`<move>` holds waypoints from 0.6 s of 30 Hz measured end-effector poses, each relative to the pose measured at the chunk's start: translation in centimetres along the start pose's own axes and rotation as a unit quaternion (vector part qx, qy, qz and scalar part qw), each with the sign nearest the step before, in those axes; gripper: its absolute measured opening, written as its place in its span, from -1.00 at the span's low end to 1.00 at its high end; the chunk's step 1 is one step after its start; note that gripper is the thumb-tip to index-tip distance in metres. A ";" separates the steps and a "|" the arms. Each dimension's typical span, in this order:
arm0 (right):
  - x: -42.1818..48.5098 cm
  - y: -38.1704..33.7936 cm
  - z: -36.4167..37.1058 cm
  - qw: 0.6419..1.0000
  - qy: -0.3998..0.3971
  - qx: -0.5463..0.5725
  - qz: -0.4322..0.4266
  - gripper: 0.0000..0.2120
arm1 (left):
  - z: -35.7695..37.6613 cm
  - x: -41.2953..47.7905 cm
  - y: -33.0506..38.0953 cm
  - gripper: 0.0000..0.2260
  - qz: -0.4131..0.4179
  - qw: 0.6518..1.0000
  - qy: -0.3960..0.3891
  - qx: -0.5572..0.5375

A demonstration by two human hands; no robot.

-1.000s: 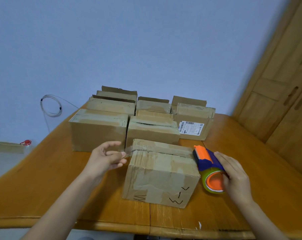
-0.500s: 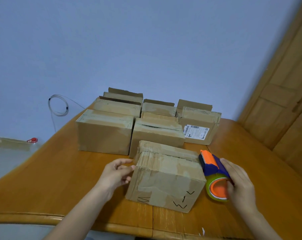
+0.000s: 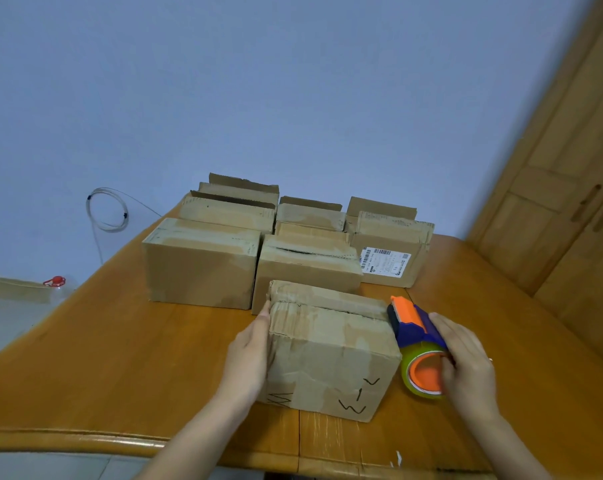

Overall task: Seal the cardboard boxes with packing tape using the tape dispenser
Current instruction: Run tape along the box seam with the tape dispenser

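I see my left hand [image 3: 249,355] laid flat against the left side of the nearest cardboard box [image 3: 331,355]. Its fingers are straight and together, with the tips reaching the top edge, and it presses without gripping. This box sits near the front edge of the wooden table [image 3: 120,341], flaps down, with black marker squiggles on its front face. At its top right corner the orange-and-blue tape dispenser [image 3: 412,323] touches the box with its head. My right hand [image 3: 466,365] is wrapped around the dispenser, with fingers curled over the tape roll [image 3: 423,375].

There is one dispenser and one roll. Behind the near box, from left to right, are a plain box [image 3: 203,268], a middle box [image 3: 307,268] and a labelled box [image 3: 391,258]. More boxes stand behind those, overlapping, so I cannot count them exactly.
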State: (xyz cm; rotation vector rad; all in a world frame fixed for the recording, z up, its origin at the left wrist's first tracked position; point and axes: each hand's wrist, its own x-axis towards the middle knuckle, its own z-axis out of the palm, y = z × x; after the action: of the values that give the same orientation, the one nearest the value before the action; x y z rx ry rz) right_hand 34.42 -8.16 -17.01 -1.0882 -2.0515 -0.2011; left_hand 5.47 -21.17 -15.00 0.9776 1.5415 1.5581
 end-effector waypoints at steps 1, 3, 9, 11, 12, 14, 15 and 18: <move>-0.2 0.0 0.1 1.000 0.001 0.003 0.003 -0.31 | 0.0 -0.1 0.0 -0.60 -0.017 1.000 -0.005 -0.003; -0.4 -0.2 0.3 1.000 0.002 0.011 0.013 -0.32 | -0.1 0.0 -0.1 -0.58 -0.043 0.999 -0.011 -0.004; -0.8 -1.0 0.4 1.000 0.008 0.027 0.011 -0.36 | -0.2 -0.2 0.4 -0.61 -0.034 0.999 -0.003 0.012; -1.0 -1.3 0.2 0.999 0.010 0.040 0.016 -0.37 | -0.2 -0.1 0.0 -0.61 -0.041 0.999 -0.014 -0.001; -1.1 -1.4 0.2 0.999 0.015 0.047 0.019 -0.38 | -0.3 -0.1 -0.1 -0.60 -0.049 0.998 -0.026 -0.018; -1.4 -1.7 0.2 0.998 0.022 0.056 0.026 -0.37 | -0.3 -0.3 -0.4 -0.59 -0.057 0.996 -0.042 -0.054; -1.5 -1.8 0.2 0.998 0.021 0.057 0.028 -0.35 | -0.4 -0.4 -0.5 -0.60 -0.053 0.996 -0.042 -0.066; -1.8 -2.1 0.2 0.998 0.021 0.056 0.024 -0.30 | -0.7 -0.5 0.2 -0.62 -0.044 0.995 -0.022 -0.088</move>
State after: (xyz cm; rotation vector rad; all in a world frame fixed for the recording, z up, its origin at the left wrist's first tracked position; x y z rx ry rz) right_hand 33.25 -10.51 -17.94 -1.0553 -1.9724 -0.0823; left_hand 5.10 -21.91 -14.82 0.8286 1.3734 1.5698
